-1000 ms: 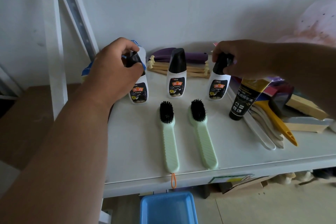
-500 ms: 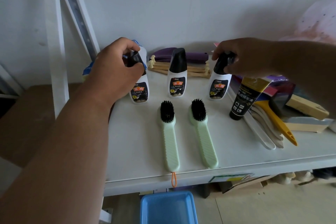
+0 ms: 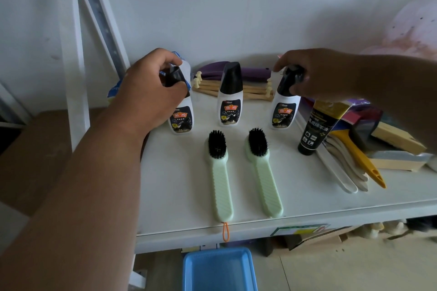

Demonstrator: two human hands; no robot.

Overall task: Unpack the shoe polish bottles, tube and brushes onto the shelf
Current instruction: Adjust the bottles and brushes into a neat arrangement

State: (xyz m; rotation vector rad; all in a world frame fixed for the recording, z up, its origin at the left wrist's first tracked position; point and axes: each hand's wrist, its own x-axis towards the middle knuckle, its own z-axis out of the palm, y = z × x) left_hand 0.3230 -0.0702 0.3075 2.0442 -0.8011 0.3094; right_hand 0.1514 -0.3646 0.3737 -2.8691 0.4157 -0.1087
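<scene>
Three white polish bottles with black caps stand in a row on the white shelf (image 3: 307, 198). My left hand (image 3: 146, 94) grips the black cap of the left bottle (image 3: 183, 118). My right hand (image 3: 321, 73) grips the cap of the right bottle (image 3: 283, 113). The middle bottle (image 3: 229, 101) stands untouched between them. In front lie two pale green brushes, the left brush (image 3: 218, 172) and the right brush (image 3: 262, 170), bristles pointing away. A black and gold tube (image 3: 318, 130) stands cap down at the right.
Wooden pegs and purple items (image 3: 250, 73) lie behind the bottles. Shoehorns, a yellow tool (image 3: 359, 160) and wooden blocks crowd the shelf's right side. A blue tray (image 3: 218, 269) sits on the floor below. A white upright post (image 3: 68, 54) stands at the left.
Both hands stay on the outer bottles' caps. The left bottle has tilted slightly upright; otherwise little has moved.
</scene>
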